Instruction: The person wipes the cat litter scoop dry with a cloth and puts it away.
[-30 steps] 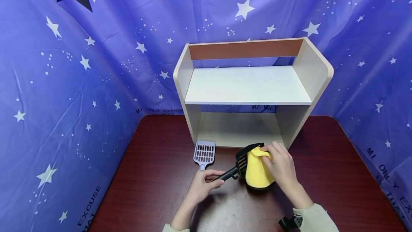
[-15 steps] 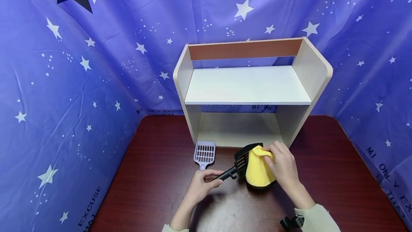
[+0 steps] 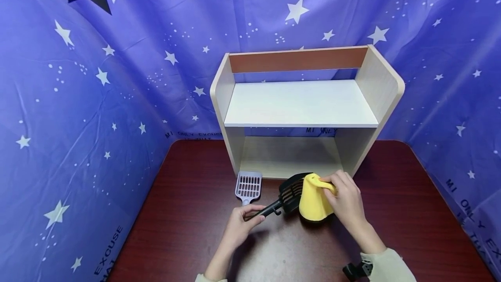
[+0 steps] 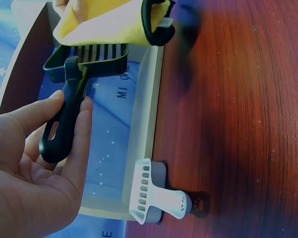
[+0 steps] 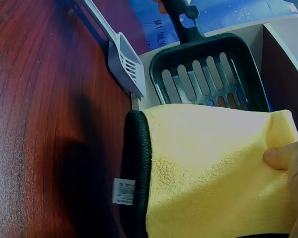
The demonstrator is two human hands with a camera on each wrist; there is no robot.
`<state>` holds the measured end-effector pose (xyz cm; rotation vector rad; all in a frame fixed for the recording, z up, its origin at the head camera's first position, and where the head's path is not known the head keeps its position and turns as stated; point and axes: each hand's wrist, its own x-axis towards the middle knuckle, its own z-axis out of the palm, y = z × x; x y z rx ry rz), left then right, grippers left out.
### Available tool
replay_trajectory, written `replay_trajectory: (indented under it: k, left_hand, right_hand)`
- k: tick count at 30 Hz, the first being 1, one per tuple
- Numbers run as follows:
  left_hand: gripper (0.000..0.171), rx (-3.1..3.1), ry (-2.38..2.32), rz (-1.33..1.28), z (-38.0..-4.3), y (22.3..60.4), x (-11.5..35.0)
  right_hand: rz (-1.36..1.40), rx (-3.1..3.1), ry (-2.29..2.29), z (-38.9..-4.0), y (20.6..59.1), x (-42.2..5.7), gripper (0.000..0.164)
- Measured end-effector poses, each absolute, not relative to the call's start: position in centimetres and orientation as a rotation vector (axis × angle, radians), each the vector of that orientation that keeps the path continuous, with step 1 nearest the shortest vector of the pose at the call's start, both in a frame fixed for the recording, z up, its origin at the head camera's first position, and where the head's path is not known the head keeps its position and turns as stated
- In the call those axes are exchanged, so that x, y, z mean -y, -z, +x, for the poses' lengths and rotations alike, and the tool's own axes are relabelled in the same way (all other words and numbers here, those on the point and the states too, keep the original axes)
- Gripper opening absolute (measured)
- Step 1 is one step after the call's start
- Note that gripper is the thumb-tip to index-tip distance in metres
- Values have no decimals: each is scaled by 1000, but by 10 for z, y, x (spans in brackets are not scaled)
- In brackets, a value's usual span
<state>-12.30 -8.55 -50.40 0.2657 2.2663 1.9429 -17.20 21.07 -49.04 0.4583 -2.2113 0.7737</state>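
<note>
Near the front edge of a shelf (image 3: 301, 110), we see a left hand (image 3: 238, 224) gripping a black scoop (image 3: 288, 199), a right hand (image 3: 347, 199) pinching a yellow cloth (image 3: 313, 201) beside it, table (image 3: 188, 216) extending both sides.

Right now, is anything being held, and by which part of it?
The left fingers hold the black scoop by its handle; the right fingers pinch the cloth near its top.

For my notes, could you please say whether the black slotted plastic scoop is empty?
Empty as far as visible: the scoop shows bare slots in the right wrist view; the yellow fuzzy cloth hides part.
</note>
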Motion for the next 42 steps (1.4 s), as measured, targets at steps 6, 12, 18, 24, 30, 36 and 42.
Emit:
replay_trajectory:
  k: [6, 12, 18, 24, 30, 36, 42]
  left_hand:
    - [24, -2294, -1941, 235, -125, 504, 80]
    - [24, -2288, -1933, 242, -124, 501, 74]
    - [23, -2289, -1924, 227, -120, 490, 68]
    - [23, -2297, -1915, 221, -121, 496, 65]
    - [23, -2271, -1942, 244, -114, 478, 67]
    - [23, -2230, -1963, 269, -112, 472, 73]
    - [24, -2233, -1965, 241, -119, 493, 80]
  right_hand:
    - [597, 2186, -772, -172, 490, -200, 24]
    - [653, 2185, -744, -172, 492, -190, 25]
    - [689, 2214, -720, -171, 493, -183, 21]
    - [682, 2223, -693, -171, 496, -179, 18]
    - [617, 2233, -681, -170, 497, -181, 20]
    - [510, 2254, -662, -170, 495, -188, 20]
    - [465, 2256, -672, -172, 495, -194, 19]
